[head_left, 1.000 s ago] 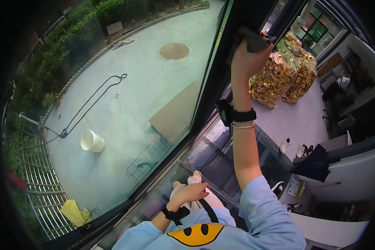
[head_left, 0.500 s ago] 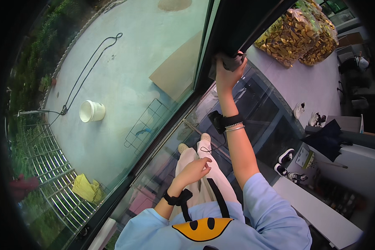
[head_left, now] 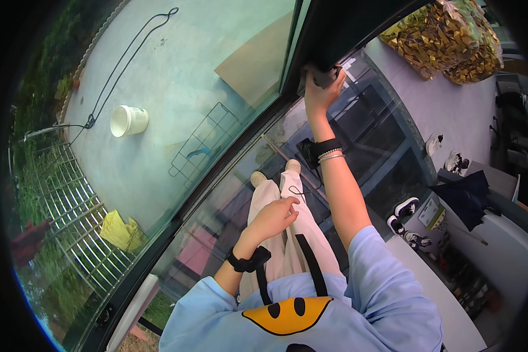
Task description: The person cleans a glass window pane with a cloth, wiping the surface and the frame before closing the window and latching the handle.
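My right hand (head_left: 322, 97) is raised ahead at the dark window frame (head_left: 293, 88), closed round a dark grey, cloth-like thing (head_left: 324, 76) pressed against that frame. Its far side is hidden by the fingers and the frame. My left hand (head_left: 274, 218) hovers over my pale trousers, fingers loosely bent, with nothing visible in it. A thin dark cord (head_left: 302, 190) loops just past its fingertips. Black straps with small devices sit on both wrists. Left of the frame stretches the window's glass pane (head_left: 217, 82).
Beyond the glass are a white bucket (head_left: 129, 121), a wire rack (head_left: 202, 141), a metal railing (head_left: 79, 220) and a yellow cloth (head_left: 122, 230). On the right lie several shoes (head_left: 406, 206), a dark umbrella (head_left: 464, 196) and large bags of gold-coloured pieces (head_left: 434, 38). My feet rest on a see-through surface.
The view has shifted slightly, so most surroundings sit higher in the picture. My right hand still grips the dark grey thing at the frame. My left hand stays above my lap.
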{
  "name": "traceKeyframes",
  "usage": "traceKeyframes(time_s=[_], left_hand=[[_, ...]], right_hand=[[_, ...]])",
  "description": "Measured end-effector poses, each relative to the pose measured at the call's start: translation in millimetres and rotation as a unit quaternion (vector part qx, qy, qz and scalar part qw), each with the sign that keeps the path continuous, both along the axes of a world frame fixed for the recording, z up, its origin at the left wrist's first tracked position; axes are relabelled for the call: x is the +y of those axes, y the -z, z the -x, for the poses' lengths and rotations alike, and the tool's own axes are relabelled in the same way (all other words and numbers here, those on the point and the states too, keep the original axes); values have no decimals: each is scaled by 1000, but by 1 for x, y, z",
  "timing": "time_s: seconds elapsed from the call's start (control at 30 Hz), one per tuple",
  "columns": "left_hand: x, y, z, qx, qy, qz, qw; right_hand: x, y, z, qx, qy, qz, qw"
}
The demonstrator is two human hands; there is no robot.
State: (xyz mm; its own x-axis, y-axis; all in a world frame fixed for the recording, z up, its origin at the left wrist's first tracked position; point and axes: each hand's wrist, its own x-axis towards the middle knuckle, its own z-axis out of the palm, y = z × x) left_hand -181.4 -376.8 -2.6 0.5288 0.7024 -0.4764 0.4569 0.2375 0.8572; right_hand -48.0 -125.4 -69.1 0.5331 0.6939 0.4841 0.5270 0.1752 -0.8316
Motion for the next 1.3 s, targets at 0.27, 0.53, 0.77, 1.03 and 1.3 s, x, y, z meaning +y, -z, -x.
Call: traceKeyframes(time_s=[0.27,0.53,0.77,1.03,1.3], left_hand=[[44,6,10,-1,-69,11,998],[48,11,25,11,-124,32,992],[28,18,25,16,-137,91,986],[35,16,31,48,-154,58,985],[37,17,32,48,-175,59,982]], right_hand=[[-7,93,-5,-56,-8,118,991],[-10,164,-20,-4,-79,285,955],[-69,160,-20,-26,-79,312,947],[-67,141,7,-185,-200,107,956],[-64,160,5,-338,-327,225,853]])
